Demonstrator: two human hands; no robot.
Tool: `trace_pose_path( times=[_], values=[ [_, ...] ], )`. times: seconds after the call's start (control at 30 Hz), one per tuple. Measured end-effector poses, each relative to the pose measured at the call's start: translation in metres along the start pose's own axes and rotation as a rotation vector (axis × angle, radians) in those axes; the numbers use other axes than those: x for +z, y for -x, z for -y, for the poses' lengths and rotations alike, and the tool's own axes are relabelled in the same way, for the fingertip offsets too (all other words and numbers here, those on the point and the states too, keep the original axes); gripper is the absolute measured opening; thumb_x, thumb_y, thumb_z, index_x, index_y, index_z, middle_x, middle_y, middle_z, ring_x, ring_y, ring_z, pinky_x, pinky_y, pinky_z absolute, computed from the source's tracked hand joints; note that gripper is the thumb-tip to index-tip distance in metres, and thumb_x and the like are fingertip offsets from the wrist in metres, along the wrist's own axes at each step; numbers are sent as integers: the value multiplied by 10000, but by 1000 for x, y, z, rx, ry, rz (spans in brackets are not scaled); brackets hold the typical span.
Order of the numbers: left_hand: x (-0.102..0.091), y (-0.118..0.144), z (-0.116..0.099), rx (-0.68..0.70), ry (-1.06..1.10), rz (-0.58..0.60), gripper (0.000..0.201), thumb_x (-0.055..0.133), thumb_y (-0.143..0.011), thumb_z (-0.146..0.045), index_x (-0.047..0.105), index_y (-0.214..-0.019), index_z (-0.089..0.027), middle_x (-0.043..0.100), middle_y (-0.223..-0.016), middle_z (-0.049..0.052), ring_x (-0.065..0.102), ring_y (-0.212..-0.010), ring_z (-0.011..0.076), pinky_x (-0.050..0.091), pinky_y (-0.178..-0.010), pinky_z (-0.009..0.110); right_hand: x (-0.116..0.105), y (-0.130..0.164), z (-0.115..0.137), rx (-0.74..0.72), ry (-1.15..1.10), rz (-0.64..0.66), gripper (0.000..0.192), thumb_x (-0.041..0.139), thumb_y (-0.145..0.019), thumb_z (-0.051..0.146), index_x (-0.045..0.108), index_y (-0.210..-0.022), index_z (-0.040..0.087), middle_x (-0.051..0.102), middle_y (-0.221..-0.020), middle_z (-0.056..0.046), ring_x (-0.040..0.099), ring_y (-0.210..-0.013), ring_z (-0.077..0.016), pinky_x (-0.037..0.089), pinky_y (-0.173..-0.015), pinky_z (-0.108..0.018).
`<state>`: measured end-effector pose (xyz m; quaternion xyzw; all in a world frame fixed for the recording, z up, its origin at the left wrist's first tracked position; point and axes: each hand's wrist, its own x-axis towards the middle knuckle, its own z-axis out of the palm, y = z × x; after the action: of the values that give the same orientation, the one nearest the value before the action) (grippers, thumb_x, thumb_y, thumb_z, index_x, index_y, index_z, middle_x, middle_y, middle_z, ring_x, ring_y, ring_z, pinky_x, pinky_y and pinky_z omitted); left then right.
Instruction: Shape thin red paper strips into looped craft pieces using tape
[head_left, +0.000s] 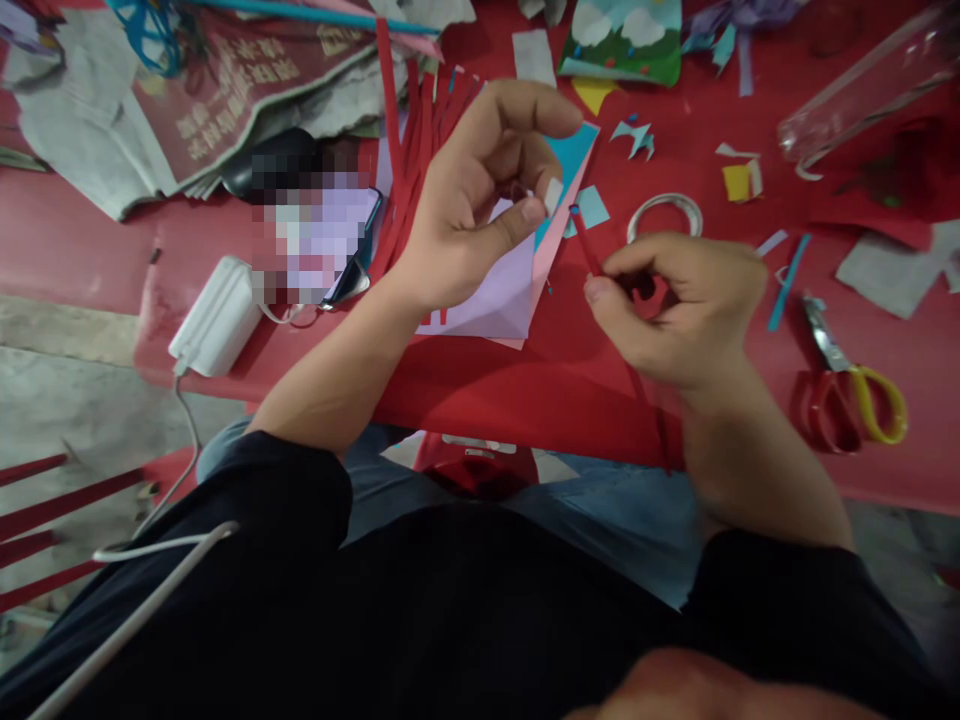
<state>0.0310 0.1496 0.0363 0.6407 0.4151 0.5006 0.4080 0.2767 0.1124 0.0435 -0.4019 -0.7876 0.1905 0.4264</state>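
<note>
My left hand (pixel 472 200) is over a purple sheet (pixel 495 290), its thumb and fingertip pinching a small white piece (pixel 553 196); whether it is tape or paper I cannot tell. To its right, my right hand (pixel 682 305) pinches a narrow red paper strip (pixel 584 240) with a small blue tip. The strip's short end points up and left, and a longer tail seems to hang below the hand. A roll of clear tape (pixel 667 205) lies just beyond my right hand. Several red paper strips (pixel 409 150) lie beside my left hand.
Scissors (pixel 855 380) with red and yellow handles lie at the right. A white power bank (pixel 217 315) with a cable and a phone (pixel 330 240) are on the left. Newspaper (pixel 225 90), a clear plastic bottle (pixel 862 90) and paper scraps (pixel 637 138) lie farther back.
</note>
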Motion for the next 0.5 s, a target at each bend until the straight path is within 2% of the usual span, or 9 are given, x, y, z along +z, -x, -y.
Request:
trace_pose_path(
  times=[0.07,0.13,0.2,0.27,0.3,0.37,0.43,0.5],
  values=[
    [3,-1,2,-145,87,-66,387,855,-951,-233,752,-1314,-319,730,-1197,32,855,-1158,286,715,-1032,435,0,0,0,11,-32,11,139,773,-921,240,686,-829,295,671,-681,25,583,-574,-175,474,-572,-374],
    [5,-1,3,-196,187,-84,403,849,-934,-152,764,-1283,-336,744,-1146,22,854,-1165,279,716,-1065,418,-1,0,-1,46,-48,40,126,768,-940,249,703,-845,302,671,-693,22,592,-587,-177,492,-587,-372],
    [7,-2,3,-185,251,-71,385,714,-990,-120,764,-1322,-308,734,-1144,5,838,-1268,291,689,-1034,405,-1,0,-1,88,-43,66,96,762,-963,298,732,-873,310,681,-706,11,603,-601,-187,522,-605,-383],
    [8,-2,4,-163,289,-72,460,468,-1041,-112,755,-1376,-241,727,-1154,-3,788,-1368,321,628,-960,396,-1,-1,-3,115,-35,68,95,759,-977,351,758,-891,311,686,-705,3,603,-597,-190,538,-602,-387],
    [9,-1,4,-155,303,-81,478,444,-1033,-110,761,-1371,-229,743,-1147,2,786,-1366,325,620,-933,386,-1,-1,-4,124,-36,61,103,757,-980,363,768,-893,309,687,-700,2,601,-593,-187,539,-595,-383],
    [9,1,3,-111,324,-98,397,593,-1005,-124,773,-1330,-263,784,-1120,20,829,-1266,307,660,-948,376,1,-2,-6,131,-53,45,115,755,-979,363,783,-886,301,683,-689,2,597,-584,-179,535,-580,-373],
    [9,4,3,-44,316,-105,421,752,-950,-121,750,-1318,-327,792,-1105,23,842,-1146,269,709,-1022,394,2,-2,-7,133,-69,32,120,758,-976,357,790,-880,293,679,-682,2,594,-577,-174,532,-573,-368],
    [8,7,2,6,277,-77,443,726,-986,-136,700,-1384,-329,755,-1128,7,839,-1157,256,703,-1072,439,3,-2,-8,146,-76,30,139,772,-980,376,787,-872,291,680,-683,-1,593,-577,-178,535,-574,-375]
  ],
)
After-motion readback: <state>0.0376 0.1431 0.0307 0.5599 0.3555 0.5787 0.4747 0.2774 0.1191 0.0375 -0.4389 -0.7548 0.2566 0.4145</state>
